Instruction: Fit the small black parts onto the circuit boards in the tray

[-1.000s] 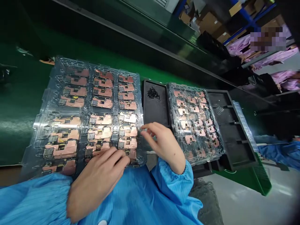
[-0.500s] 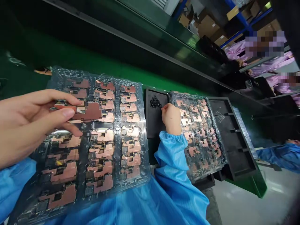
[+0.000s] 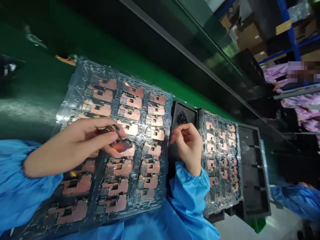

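Note:
My left hand (image 3: 82, 143) grips a copper-faced circuit board (image 3: 123, 145) between thumb and fingers, tilted above a clear plastic tray (image 3: 80, 71). Rows of similar copper-faced boards lie in that tray. To the right, my right hand (image 3: 189, 143) hovers over the near part of a black tray (image 3: 192, 115), thumb and fingertips closed together. Whatever may be pinched there is too small to make out. A pile of small black parts (image 3: 181, 117) lies in the black tray just beyond my fingers.
A second clear tray (image 3: 238, 186) of boards stands right of the black tray. Beyond it, a black compartmented tray (image 3: 255, 186) holds a few small thin pieces (image 3: 245, 146). A co-worker's blue sleeve (image 3: 295, 200) shows at far right. A dark ledge runs along the back.
The view has swung, shifting the trays right. In my left hand the board has turned from flat to tilted. My right hand has drawn back from the pile of black parts.

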### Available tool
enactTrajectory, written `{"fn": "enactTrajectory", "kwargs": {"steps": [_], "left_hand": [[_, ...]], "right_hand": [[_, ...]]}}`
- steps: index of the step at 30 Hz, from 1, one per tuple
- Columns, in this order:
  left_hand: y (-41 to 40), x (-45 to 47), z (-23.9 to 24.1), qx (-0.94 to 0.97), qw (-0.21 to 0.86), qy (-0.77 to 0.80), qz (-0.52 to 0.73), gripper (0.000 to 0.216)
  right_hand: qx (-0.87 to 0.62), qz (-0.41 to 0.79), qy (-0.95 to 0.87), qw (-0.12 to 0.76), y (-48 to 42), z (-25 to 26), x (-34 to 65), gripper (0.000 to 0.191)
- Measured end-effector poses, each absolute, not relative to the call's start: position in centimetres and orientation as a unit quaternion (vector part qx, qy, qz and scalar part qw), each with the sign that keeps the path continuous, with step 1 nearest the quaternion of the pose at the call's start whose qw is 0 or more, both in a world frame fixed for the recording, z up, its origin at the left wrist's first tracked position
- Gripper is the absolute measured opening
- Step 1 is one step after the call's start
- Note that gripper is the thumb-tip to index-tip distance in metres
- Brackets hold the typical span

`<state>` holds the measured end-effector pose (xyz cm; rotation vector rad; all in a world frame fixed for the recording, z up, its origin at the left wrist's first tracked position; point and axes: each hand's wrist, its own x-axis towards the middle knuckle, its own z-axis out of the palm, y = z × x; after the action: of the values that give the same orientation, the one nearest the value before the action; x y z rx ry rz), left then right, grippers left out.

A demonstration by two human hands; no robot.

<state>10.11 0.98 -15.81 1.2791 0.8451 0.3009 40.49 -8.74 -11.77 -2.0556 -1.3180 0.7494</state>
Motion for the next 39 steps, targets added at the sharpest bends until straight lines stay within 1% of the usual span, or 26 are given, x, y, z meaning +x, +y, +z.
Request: {"fn": "enactTrajectory", "kwargs": {"steps": [2, 4, 6, 8, 10, 14, 17, 19, 20, 23, 24, 26, 35, 39], "left_hand": [[1.2, 10.5, -15.5, 0.527, 0.759, 0.368, 0.102, 0.032], [1.4, 10.5, -15.5, 0.508, 0.769, 0.379, 0.085, 0.042], [1.4, 10.5, -15.4, 0.513, 0.762, 0.388, 0.078, 0.047], [1.5, 10.5, -15.2, 0.525, 0.755, 0.384, 0.080, 0.043], [1.5, 10.6, -14.8, 0.528, 0.753, 0.383, 0.084, 0.038], [1.4, 11.0, -14.1, 0.514, 0.754, 0.402, 0.073, 0.031], [1.1, 11.2, -14.1, 0.509, 0.759, 0.401, 0.062, 0.038], [0.9, 11.3, -14.3, 0.504, 0.766, 0.394, 0.055, 0.042], [0.8, 11.3, -14.4, 0.500, 0.770, 0.393, 0.054, 0.042], [0.7, 11.4, -14.5, 0.487, 0.782, 0.386, 0.048, 0.040], [0.7, 11.5, -14.6, 0.487, 0.785, 0.380, 0.043, 0.040], [0.8, 11.5, -14.7, 0.493, 0.789, 0.364, 0.036, 0.042], [0.7, 11.3, -15.3, 0.520, 0.784, 0.336, 0.033, 0.043], [0.8, 11.3, -15.3, 0.523, 0.784, 0.334, 0.022, 0.043]], "right_hand": [[-0.698, 0.403, -0.497, 0.322, -8.9, -11.8, 37.9, 0.011], [-0.649, 0.487, -0.480, 0.333, -8.9, -11.9, 36.0, 0.011], [-0.618, 0.539, -0.458, 0.345, -8.9, -12.0, 35.0, 0.009], [-0.594, 0.568, -0.446, 0.354, -8.8, -12.1, 34.6, 0.006], [-0.569, 0.584, -0.454, 0.359, -8.7, -12.2, 34.4, 0.005], [-0.530, 0.598, -0.479, 0.363, -8.4, -12.2, 33.9, 0.010], [-0.519, 0.619, -0.475, 0.347, -8.5, -12.3, 33.4, 0.011], [-0.513, 0.650, -0.439, 0.350, -8.7, -12.6, 33.0, 0.009], [-0.508, 0.669, -0.411, 0.355, -8.8, -12.7, 32.9, 0.013], [-0.494, 0.717, -0.337, 0.358, -8.9, -13.0, 32.5, 0.035], [-0.494, 0.726, -0.325, 0.352, -8.8, -13.0, 32.4, 0.039], [-0.500, 0.735, -0.311, 0.338, -8.7, -13.0, 32.2, 0.043], [-0.518, 0.727, -0.318, 0.318, -8.8, -13.1, 32.1, 0.044], [-0.548, 0.694, -0.357, 0.301, -9.1, -13.2, 32.0, 0.035]]}}
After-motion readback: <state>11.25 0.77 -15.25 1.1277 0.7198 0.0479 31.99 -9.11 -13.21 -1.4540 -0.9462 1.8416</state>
